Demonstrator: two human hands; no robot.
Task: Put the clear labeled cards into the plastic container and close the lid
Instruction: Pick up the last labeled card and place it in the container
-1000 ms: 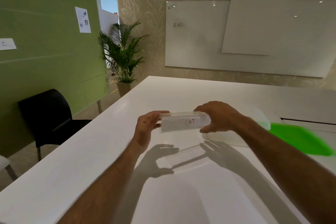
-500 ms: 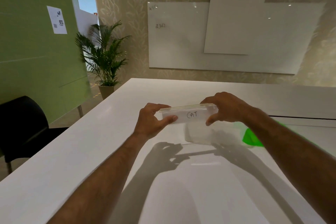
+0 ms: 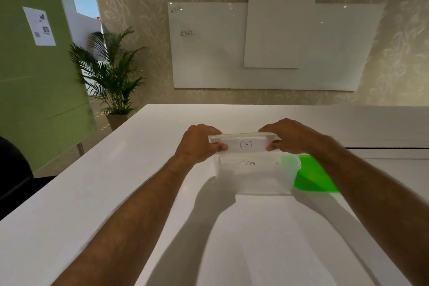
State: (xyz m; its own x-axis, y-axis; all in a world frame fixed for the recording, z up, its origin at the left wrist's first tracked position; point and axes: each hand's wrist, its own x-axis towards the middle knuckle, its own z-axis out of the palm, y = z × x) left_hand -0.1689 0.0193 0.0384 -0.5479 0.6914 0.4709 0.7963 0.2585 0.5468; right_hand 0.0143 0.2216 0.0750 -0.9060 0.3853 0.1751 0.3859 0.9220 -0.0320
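A clear card [image 3: 246, 144] with a white label reading "CAT" is held upright by both ends, right above the open clear plastic container [image 3: 255, 179]. My left hand [image 3: 199, 143] pinches its left end and my right hand [image 3: 287, 136] pinches its right end. Inside the container, another labeled card [image 3: 248, 163] shows faintly through the wall. The green lid [image 3: 313, 175] lies flat on the table, touching the container's right side and partly hidden by my right forearm.
The white table [image 3: 116, 193] stretches wide around the container; its left edge runs diagonally. A dark slot [image 3: 385, 147] crosses the table at the right. A black chair [image 3: 14, 176] and a potted palm [image 3: 111, 76] stand beyond the left edge.
Both hands have carried the "CAT" card to the right, from left of the container to directly over its opening. The view has shifted right as well.
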